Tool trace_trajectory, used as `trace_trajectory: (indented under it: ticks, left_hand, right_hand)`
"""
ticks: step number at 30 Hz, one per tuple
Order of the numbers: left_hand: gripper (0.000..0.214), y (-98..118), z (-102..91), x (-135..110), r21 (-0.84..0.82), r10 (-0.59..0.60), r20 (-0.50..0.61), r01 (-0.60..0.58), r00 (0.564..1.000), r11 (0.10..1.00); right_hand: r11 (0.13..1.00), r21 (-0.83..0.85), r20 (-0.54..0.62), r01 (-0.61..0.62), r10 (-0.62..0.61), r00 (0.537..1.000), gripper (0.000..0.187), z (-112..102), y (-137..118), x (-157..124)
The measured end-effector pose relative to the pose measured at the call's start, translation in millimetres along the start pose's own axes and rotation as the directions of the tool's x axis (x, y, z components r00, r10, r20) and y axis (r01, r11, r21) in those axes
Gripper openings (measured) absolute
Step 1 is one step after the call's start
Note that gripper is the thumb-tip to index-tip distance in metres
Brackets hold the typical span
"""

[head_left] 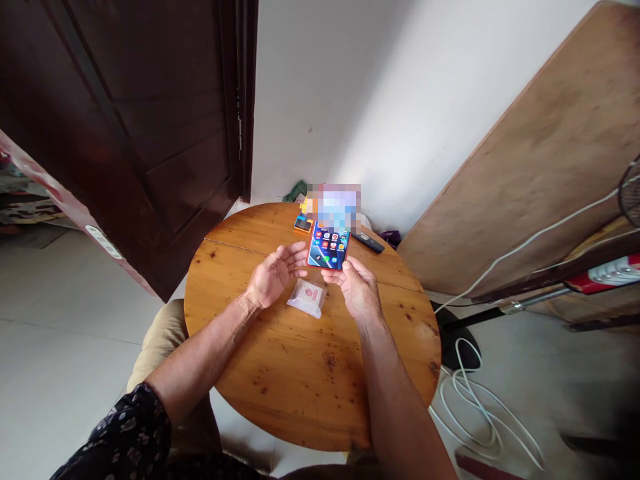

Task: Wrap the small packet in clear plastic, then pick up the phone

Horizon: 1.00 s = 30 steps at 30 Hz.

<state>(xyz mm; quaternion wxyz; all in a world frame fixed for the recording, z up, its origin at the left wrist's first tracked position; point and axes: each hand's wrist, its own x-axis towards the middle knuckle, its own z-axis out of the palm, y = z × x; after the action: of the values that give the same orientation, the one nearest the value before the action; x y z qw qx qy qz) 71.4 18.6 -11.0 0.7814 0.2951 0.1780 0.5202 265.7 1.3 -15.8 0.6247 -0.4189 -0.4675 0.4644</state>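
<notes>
A smartphone (pixel 329 248) with a red edge is held up over the round wooden table, its lit screen showing rows of app icons. My right hand (pixel 358 283) grips its lower right corner, thumb on the front and fingers behind. At the phone's left edge is my left hand (pixel 278 270), palm turned inward and fingers apart; whether its fingertips touch the phone I cannot tell. Below the phone, a small clear plastic packet (pixel 307 298) with red print lies on the table. The area at the phone's top is blurred out.
The round wooden table (pixel 300 373) stands against a white wall. Behind the phone are a black remote control (pixel 369 243) and a blue and orange object (pixel 303 223). A dark door (pixel 165 120) is at left. White cable (pixel 480 400) lies coiled on the floor at right.
</notes>
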Motion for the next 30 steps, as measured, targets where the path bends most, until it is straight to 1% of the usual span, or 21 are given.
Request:
trace_trajectory:
  ticks: [9,16,20,24,30]
  left_hand:
    - [0.04,-0.9,-0.9,-0.1,0.002,0.007,0.013,-0.007,1.0,1.0]
    - [0.041,-1.0,-0.8,0.2,0.004,-0.004,-0.003,0.005,1.0,1.0]
    - [0.04,-1.8,-1.8,0.6,0.009,-0.005,-0.015,0.005,1.0,1.0]
    - [0.039,-2.0,-2.9,0.7,0.01,-0.01,-0.055,0.011,0.998,1.0]
    - [0.04,-2.3,-5.6,1.4,0.015,-0.009,-0.068,0.01,0.998,1.0]
  right_hand:
    - [1.0,0.009,-0.013,0.009,-0.009,1.0,0.044,-2.3,2.0,1.5]
    - [1.0,-0.015,-0.006,0.002,-0.002,1.0,0.043,-5.5,4.3,2.7]
    - [1.0,0.001,-0.031,-0.005,0.005,0.999,0.044,-9.2,5.7,5.6]
    - [1.0,0.002,-0.075,0.0,0.0,0.997,0.044,-14.5,8.8,9.5]
    - [1.0,-0.027,-0.094,-0.014,0.011,0.996,0.046,-24.9,21.1,15.2]
